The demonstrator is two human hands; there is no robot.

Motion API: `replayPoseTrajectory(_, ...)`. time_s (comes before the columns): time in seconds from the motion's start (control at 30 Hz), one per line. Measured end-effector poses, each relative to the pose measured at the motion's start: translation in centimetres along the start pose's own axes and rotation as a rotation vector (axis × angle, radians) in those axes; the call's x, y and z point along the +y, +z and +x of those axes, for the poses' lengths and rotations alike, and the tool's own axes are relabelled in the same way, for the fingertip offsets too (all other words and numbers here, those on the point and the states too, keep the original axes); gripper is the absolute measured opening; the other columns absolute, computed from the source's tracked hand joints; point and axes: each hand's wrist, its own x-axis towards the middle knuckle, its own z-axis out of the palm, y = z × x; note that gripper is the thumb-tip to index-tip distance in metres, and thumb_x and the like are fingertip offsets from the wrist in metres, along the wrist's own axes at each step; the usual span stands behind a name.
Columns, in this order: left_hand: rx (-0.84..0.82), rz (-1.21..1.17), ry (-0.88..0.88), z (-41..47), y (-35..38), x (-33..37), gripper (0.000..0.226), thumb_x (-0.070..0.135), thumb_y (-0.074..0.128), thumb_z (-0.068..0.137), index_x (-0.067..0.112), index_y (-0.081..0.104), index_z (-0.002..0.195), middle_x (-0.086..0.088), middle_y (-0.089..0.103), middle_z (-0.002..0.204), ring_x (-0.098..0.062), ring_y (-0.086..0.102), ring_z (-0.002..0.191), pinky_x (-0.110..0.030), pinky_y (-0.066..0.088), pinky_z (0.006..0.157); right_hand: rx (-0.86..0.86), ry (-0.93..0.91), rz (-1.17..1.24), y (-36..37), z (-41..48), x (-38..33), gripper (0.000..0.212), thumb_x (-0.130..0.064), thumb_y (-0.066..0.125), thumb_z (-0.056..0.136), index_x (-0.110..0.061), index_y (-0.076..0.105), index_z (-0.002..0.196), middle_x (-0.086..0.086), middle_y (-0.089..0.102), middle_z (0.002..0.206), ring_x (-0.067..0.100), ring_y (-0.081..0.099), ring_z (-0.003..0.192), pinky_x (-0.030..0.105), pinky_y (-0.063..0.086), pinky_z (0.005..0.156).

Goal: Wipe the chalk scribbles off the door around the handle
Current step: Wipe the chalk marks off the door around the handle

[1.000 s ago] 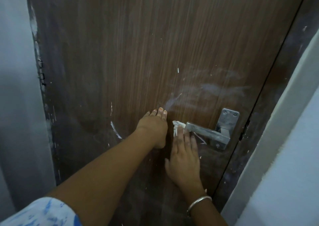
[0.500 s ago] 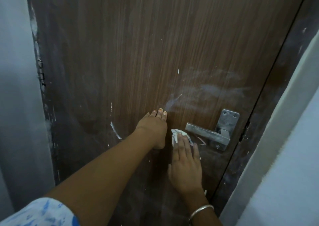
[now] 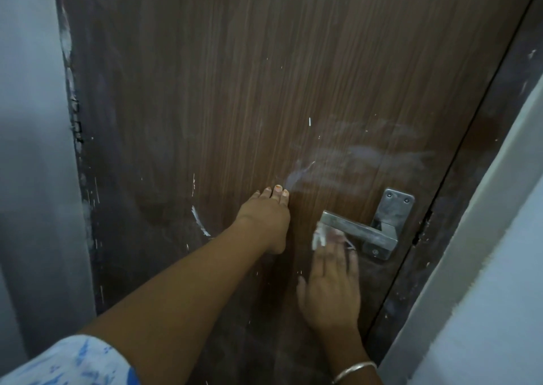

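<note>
White crumpled cloth (image 3: 319, 235) under her flat right hand (image 3: 330, 289) may snag on the steel lever handle (image 3: 357, 232), merely smearing chalk haze (image 3: 352, 161); left hand (image 3: 266, 218) braces, flat, on the brown wood door (image 3: 264, 76).

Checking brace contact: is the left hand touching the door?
Touching. Head view shows the left hand flat against the door, fingertips pressed on the wood, no gap visible.
</note>
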Motion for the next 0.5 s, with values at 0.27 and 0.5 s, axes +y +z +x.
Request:
replayPoseTrajectory(0.27, 0.003, 0.003, 0.006, -0.3, -0.2, 0.2, 0.092, 0.030, 0.057, 0.085, -0.001, -0.005, 0.146, -0.020, -0.002, 0.157, -0.032, 0.004, 0.145, -0.042, 0.010, 0.118, -0.093, -0.031, 0.043, 0.2, -1.2, -1.0, 0.098, -0.032, 0.078, 0.055, 0.006, 0.038, 0.135, 0.024, 0.033, 0.145, 0.036, 0.030, 0.135, 0.047, 0.019, 0.111)
replayPoseTrajectory(0.5, 0.003, 0.003, -0.010, -0.3, -0.2, 0.3, 0.094, 0.028, 0.058, 0.085, -0.001, -0.006, 0.146, -0.020, -0.002, 0.157, -0.032, 0.003, 0.145, -0.041, 0.010, 0.118, 0.043, 0.138, 0.049, -0.5, 0.3, 0.6, 0.090, -0.034, 0.076, 0.062, 0.005, 0.037, 0.133, 0.028, 0.042, 0.137, 0.040, 0.035, 0.131, 0.050, 0.021, 0.109)
